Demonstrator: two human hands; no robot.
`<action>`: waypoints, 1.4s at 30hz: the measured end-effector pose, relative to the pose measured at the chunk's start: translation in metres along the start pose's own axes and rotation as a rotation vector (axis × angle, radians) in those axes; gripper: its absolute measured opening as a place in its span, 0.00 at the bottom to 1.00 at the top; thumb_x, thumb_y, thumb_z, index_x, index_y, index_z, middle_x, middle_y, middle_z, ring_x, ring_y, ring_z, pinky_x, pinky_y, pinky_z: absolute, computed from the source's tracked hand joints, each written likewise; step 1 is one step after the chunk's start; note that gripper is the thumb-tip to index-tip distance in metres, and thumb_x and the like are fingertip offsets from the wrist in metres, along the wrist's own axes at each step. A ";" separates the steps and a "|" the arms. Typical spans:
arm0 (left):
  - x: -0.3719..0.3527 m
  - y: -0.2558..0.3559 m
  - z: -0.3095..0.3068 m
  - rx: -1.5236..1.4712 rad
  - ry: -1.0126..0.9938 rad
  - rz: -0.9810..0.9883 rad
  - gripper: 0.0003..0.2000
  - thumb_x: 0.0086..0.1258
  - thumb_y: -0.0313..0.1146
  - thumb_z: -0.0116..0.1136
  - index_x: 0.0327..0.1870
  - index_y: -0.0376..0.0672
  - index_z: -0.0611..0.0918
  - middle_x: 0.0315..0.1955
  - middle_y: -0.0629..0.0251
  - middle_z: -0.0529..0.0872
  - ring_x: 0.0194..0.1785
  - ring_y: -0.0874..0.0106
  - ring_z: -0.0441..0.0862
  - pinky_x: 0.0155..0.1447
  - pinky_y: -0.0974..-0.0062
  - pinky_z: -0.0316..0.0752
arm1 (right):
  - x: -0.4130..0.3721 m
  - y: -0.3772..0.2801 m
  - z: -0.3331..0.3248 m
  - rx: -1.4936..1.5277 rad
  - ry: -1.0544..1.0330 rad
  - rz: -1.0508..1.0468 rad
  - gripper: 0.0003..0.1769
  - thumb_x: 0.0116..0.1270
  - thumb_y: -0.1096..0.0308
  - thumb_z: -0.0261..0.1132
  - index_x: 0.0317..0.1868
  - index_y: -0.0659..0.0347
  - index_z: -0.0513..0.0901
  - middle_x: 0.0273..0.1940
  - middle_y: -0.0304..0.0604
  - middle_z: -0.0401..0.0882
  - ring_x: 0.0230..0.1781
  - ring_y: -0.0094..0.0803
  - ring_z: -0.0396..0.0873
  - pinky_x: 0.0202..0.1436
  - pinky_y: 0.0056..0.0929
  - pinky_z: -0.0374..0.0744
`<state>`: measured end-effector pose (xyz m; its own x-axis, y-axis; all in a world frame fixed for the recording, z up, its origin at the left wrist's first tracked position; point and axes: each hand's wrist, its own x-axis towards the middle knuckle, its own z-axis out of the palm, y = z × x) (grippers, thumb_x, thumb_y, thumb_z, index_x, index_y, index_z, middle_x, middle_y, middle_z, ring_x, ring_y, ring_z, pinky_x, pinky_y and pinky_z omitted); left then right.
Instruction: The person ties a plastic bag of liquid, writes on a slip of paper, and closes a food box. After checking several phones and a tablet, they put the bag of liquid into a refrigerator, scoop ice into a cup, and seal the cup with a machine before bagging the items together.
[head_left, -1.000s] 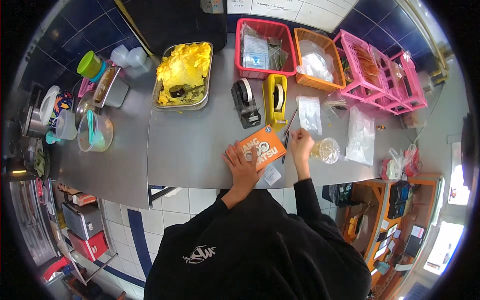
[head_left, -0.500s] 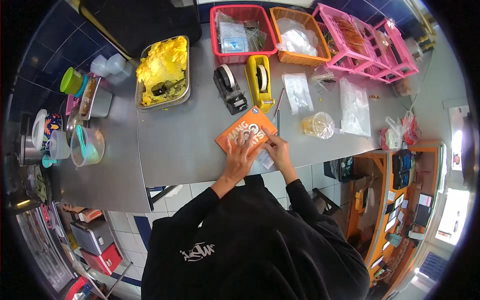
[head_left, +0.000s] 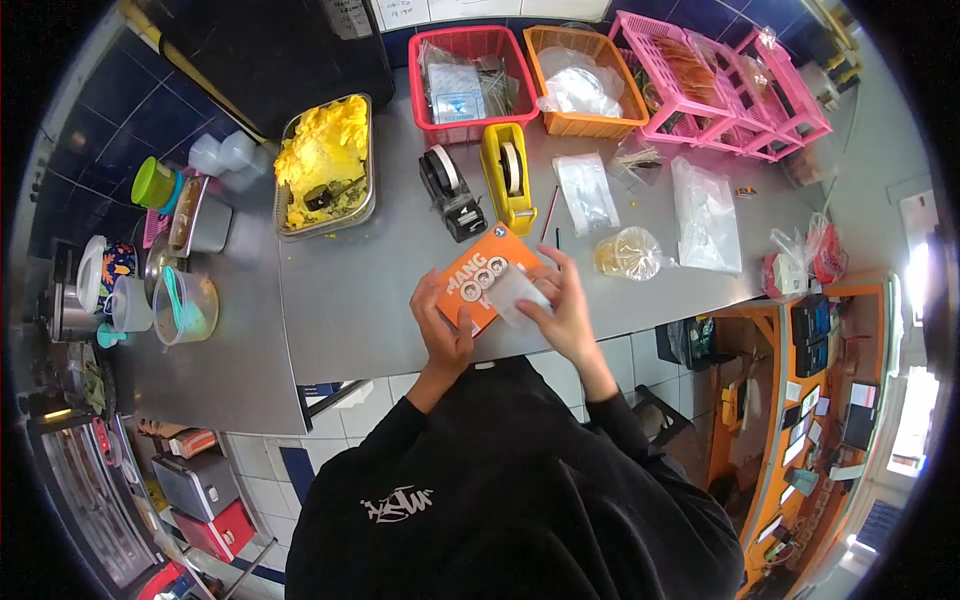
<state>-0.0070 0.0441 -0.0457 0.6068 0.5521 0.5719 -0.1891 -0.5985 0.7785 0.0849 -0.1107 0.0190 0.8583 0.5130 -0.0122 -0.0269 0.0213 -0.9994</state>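
Note:
An orange box (head_left: 468,272) with white lettering lies at an angle near the counter's front edge. My left hand (head_left: 442,330) is at its left side, fingers wrapped round that edge. My right hand (head_left: 566,308) pinches a small whitish slip (head_left: 516,294) over the box's right part, hiding some lettering. Behind the box stand a black tape dispenser (head_left: 453,195) and a yellow tape dispenser (head_left: 509,180). A thin pen-like stick (head_left: 550,213) lies to their right.
A metal tray (head_left: 366,205) of yellow food stands at the back left. Red (head_left: 475,133), orange (head_left: 596,125) and pink (head_left: 690,120) baskets line the back. Plastic bags (head_left: 586,195) and a round yellow-filled bag (head_left: 630,254) lie at right; tubs (head_left: 187,308) at left.
My right hand has lifted the whitish slip from the box's lower right corner to over its face. My left hand has moved from the box's face to its left edge.

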 end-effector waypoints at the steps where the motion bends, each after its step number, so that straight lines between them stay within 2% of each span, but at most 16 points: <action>1: 0.001 -0.001 0.002 0.054 -0.111 0.034 0.21 0.68 0.36 0.55 0.59 0.37 0.74 0.58 0.49 0.74 0.64 0.54 0.69 0.68 0.55 0.59 | 0.010 0.013 0.008 -0.158 -0.005 -0.035 0.44 0.51 0.82 0.70 0.69 0.55 0.61 0.51 0.45 0.75 0.50 0.34 0.79 0.49 0.35 0.78; 4: -0.002 -0.010 0.014 0.286 -0.370 0.120 0.21 0.65 0.36 0.58 0.58 0.39 0.75 0.58 0.53 0.74 0.63 0.55 0.68 0.67 0.56 0.59 | 0.025 0.065 0.028 -0.987 0.135 -0.087 0.49 0.45 0.75 0.74 0.69 0.52 0.61 0.52 0.44 0.71 0.48 0.37 0.77 0.45 0.43 0.73; 5: -0.005 -0.012 0.021 0.405 -0.409 0.136 0.22 0.64 0.37 0.59 0.58 0.39 0.75 0.59 0.54 0.74 0.64 0.55 0.68 0.68 0.57 0.58 | 0.026 0.068 0.025 -0.978 0.149 -0.137 0.49 0.41 0.70 0.75 0.68 0.49 0.63 0.54 0.44 0.69 0.46 0.40 0.75 0.42 0.47 0.68; 8: -0.005 -0.004 0.022 0.583 -0.406 0.182 0.22 0.61 0.36 0.61 0.57 0.42 0.77 0.60 0.59 0.74 0.63 0.57 0.68 0.68 0.57 0.58 | 0.057 0.051 0.003 -0.839 0.249 0.083 0.42 0.49 0.69 0.72 0.67 0.53 0.65 0.53 0.46 0.69 0.50 0.45 0.73 0.50 0.50 0.70; 11: -0.010 0.004 0.021 0.679 -0.380 0.209 0.22 0.62 0.36 0.59 0.57 0.41 0.78 0.60 0.59 0.74 0.63 0.57 0.69 0.68 0.52 0.57 | 0.114 0.086 -0.026 -0.661 0.471 -0.047 0.27 0.55 0.69 0.69 0.58 0.55 0.76 0.47 0.48 0.77 0.46 0.47 0.77 0.49 0.43 0.75; 13: -0.028 -0.018 0.027 0.676 -0.441 0.272 0.22 0.64 0.36 0.56 0.58 0.38 0.76 0.60 0.55 0.75 0.63 0.55 0.70 0.67 0.52 0.60 | 0.142 0.078 -0.027 -0.432 0.116 0.392 0.14 0.59 0.66 0.68 0.47 0.57 0.85 0.38 0.48 0.84 0.37 0.41 0.83 0.42 0.34 0.80; 14: -0.035 -0.035 0.030 0.569 -0.426 0.270 0.21 0.66 0.36 0.53 0.58 0.36 0.76 0.58 0.53 0.76 0.61 0.54 0.72 0.66 0.52 0.61 | 0.147 0.107 -0.027 -0.314 0.059 0.286 0.13 0.64 0.62 0.63 0.44 0.62 0.86 0.30 0.46 0.86 0.26 0.24 0.80 0.27 0.29 0.78; 17: -0.028 -0.037 0.031 0.453 -0.487 0.248 0.20 0.70 0.34 0.47 0.59 0.34 0.75 0.56 0.50 0.78 0.61 0.52 0.73 0.67 0.51 0.61 | 0.147 0.113 -0.021 -0.327 0.215 0.071 0.09 0.60 0.72 0.62 0.38 0.61 0.87 0.29 0.41 0.84 0.29 0.30 0.80 0.38 0.33 0.81; 18: -0.024 -0.029 0.034 0.603 -0.454 0.271 0.20 0.72 0.40 0.44 0.60 0.43 0.76 0.59 0.60 0.76 0.63 0.60 0.71 0.68 0.40 0.45 | 0.137 0.101 -0.021 0.092 0.228 0.151 0.05 0.58 0.71 0.65 0.33 0.62 0.86 0.35 0.45 0.84 0.37 0.31 0.81 0.44 0.33 0.80; 20: -0.016 -0.009 0.036 0.647 -0.516 0.251 0.20 0.72 0.40 0.44 0.61 0.44 0.75 0.62 0.59 0.73 0.64 0.60 0.69 0.67 0.46 0.50 | 0.119 0.112 -0.013 0.336 0.394 -0.048 0.06 0.58 0.70 0.67 0.27 0.64 0.82 0.42 0.47 0.81 0.45 0.34 0.80 0.47 0.32 0.79; 23: -0.014 -0.015 0.034 0.684 -0.501 0.237 0.19 0.69 0.39 0.48 0.58 0.44 0.77 0.62 0.58 0.72 0.65 0.61 0.68 0.66 0.52 0.52 | 0.098 0.114 -0.016 -0.170 0.437 -0.316 0.08 0.55 0.70 0.69 0.25 0.65 0.80 0.47 0.50 0.79 0.48 0.37 0.79 0.47 0.32 0.78; 26: -0.008 -0.010 0.034 0.677 -0.525 0.180 0.20 0.68 0.39 0.49 0.59 0.43 0.76 0.62 0.58 0.72 0.66 0.61 0.67 0.66 0.52 0.52 | 0.109 0.125 -0.026 -0.399 0.347 -0.272 0.09 0.53 0.70 0.68 0.24 0.67 0.79 0.46 0.53 0.78 0.42 0.45 0.79 0.44 0.35 0.78; 29: -0.005 -0.009 0.034 0.621 -0.517 0.144 0.24 0.66 0.40 0.51 0.62 0.40 0.71 0.62 0.56 0.72 0.66 0.58 0.67 0.67 0.51 0.52 | 0.117 0.120 -0.029 -0.385 0.369 -0.194 0.08 0.48 0.72 0.68 0.22 0.67 0.79 0.40 0.56 0.79 0.38 0.51 0.79 0.40 0.39 0.78; 33: 0.000 -0.005 0.031 0.404 -0.511 0.047 0.30 0.62 0.37 0.55 0.65 0.36 0.65 0.62 0.51 0.70 0.66 0.53 0.66 0.69 0.50 0.51 | 0.138 0.199 -0.049 -0.919 0.542 -0.096 0.02 0.46 0.77 0.63 0.23 0.63 0.80 0.23 0.52 0.78 0.28 0.50 0.80 0.34 0.43 0.77; 39: -0.006 -0.021 0.030 0.333 -0.405 0.106 0.34 0.59 0.34 0.62 0.66 0.35 0.62 0.63 0.53 0.70 0.66 0.55 0.67 0.70 0.49 0.50 | 0.089 0.054 -0.044 -0.836 -0.228 -0.165 0.06 0.49 0.72 0.65 0.29 0.61 0.83 0.27 0.47 0.82 0.30 0.42 0.83 0.35 0.38 0.80; 42: -0.006 -0.022 0.028 0.421 -0.395 0.163 0.34 0.60 0.34 0.63 0.66 0.36 0.62 0.64 0.54 0.69 0.68 0.57 0.66 0.71 0.52 0.51 | 0.099 0.033 -0.001 -1.387 -0.507 -0.042 0.10 0.50 0.65 0.65 0.32 0.60 0.85 0.28 0.45 0.83 0.33 0.42 0.84 0.36 0.38 0.81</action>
<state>0.0157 0.0377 -0.0736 0.8518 0.2245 0.4733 -0.0310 -0.8803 0.4734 0.1696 -0.0596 -0.0154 0.5714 0.7775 -0.2625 0.7444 -0.6258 -0.2331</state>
